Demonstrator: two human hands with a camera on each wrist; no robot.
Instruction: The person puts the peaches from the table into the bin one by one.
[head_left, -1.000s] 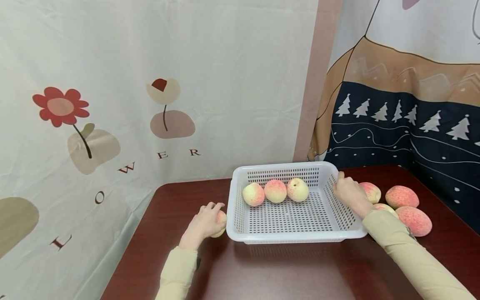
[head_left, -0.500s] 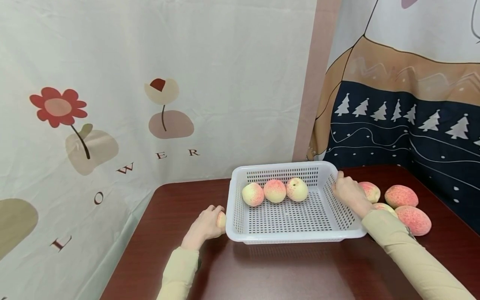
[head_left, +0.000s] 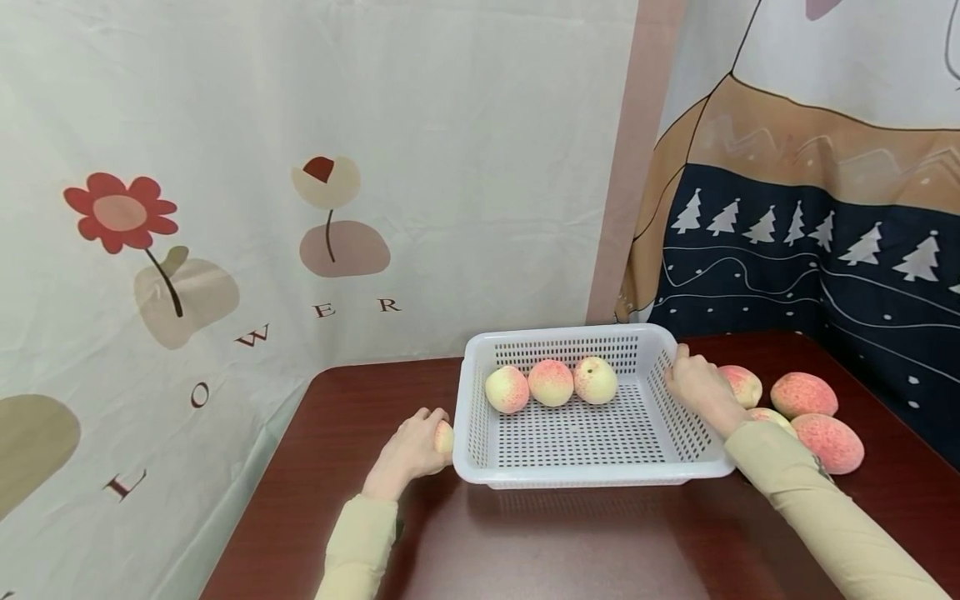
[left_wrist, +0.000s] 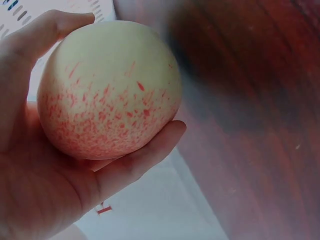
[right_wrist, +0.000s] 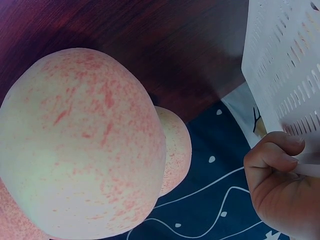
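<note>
Beside the left end of a white perforated plastic basket (head_left: 585, 477), my left hand (head_left: 408, 446) holds a pale peach (left_wrist: 110, 95) with red speckles. In the left wrist view the thumb and fingers curl round it, with the basket's holes showing behind. My right hand (head_left: 701, 385) grips the basket's right rim; the right wrist view shows its fingers (right_wrist: 282, 155) bent over that edge. Three peaches lie in a row inside the basket: a left one (head_left: 507, 389), a middle one (head_left: 551, 382) and a right one (head_left: 596, 380).
Several more peaches lie on the table right of the basket, among them a reddish one (head_left: 828, 443) and a pale one (right_wrist: 80, 145) near my right wrist. The dark red wooden table (head_left: 570, 550) meets a printed cloth (head_left: 465, 208) at the back.
My left hand has turned slightly over the peach, covering more of it in the head view. The right hand, the basket and the other peaches stay put.
</note>
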